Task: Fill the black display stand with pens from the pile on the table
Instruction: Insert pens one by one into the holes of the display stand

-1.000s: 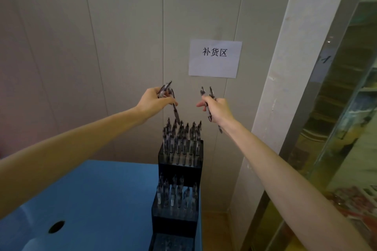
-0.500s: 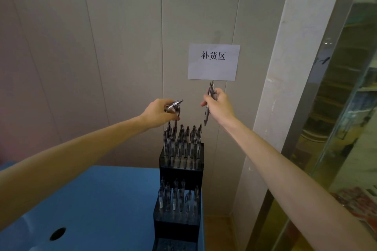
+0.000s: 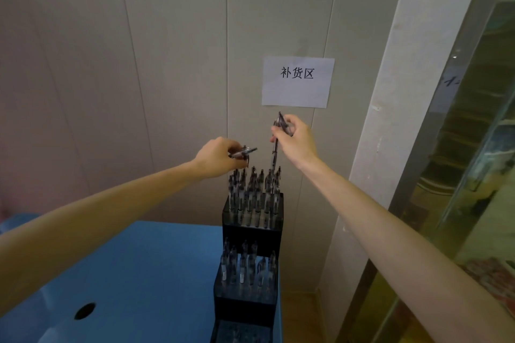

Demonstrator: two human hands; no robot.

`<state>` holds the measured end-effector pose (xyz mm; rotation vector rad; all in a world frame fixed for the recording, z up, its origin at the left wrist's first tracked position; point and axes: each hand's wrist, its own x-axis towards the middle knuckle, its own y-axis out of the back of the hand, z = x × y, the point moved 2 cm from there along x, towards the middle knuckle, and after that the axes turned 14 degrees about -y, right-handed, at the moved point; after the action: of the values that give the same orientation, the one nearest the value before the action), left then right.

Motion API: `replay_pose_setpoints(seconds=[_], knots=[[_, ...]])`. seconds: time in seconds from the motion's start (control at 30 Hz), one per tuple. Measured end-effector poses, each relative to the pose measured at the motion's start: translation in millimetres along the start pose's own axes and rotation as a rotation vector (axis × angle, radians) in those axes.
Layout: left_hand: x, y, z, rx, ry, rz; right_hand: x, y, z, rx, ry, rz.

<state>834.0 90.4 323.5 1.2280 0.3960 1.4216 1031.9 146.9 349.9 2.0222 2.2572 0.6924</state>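
Observation:
The black tiered display stand [image 3: 252,234] rises at the blue table's right edge, several pens upright in its top and middle tiers. My left hand [image 3: 217,157] hovers just above the top tier's left side and grips pens [image 3: 244,152], one lying nearly level. Above the top tier's right side, my right hand [image 3: 296,140] pinches pens; one pen [image 3: 274,152] hangs upright with its tip just over the standing pens. The pile on the table is out of view.
The blue table [image 3: 133,273] has a round hole [image 3: 85,310] near its front left. A paper sign [image 3: 297,81] hangs on the panelled wall behind. A white pillar [image 3: 370,147] and a glass partition [image 3: 457,175] stand close on the right.
Both hands have come down toward the stand's top tier. The right hand's pen turned upright and its tip dropped close to the standing pens. The camera tilted slightly.

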Motion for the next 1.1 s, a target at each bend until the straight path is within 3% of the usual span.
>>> replay_pose_setpoints(seconds=[0.43, 0.63, 0.73, 0.93, 1.1], knots=[[-5.9, -1.2, 5.9, 0.263, -0.124, -0.021, -6.4, -15.9, 11.5, -0.136, 0.153, -0.007], [-8.6, -0.4, 4.7, 0.317, -0.145, 0.011, -8.2, -8.6, 7.7, 0.180, 0.191, 0.197], [-11.0, -0.9, 1.9, 0.274, -0.126, 0.009, -5.4, -4.4, 7.2, 0.145, 0.219, 0.228], [-10.0, 0.7, -1.4, 0.135, -0.070, 0.042, -3.2, -16.5, 25.4, -0.135, 0.228, 0.060], [-2.9, 9.1, -1.0, -0.189, 0.037, 0.118, -6.0, -18.5, 37.5, -0.281, 0.211, -0.032]])
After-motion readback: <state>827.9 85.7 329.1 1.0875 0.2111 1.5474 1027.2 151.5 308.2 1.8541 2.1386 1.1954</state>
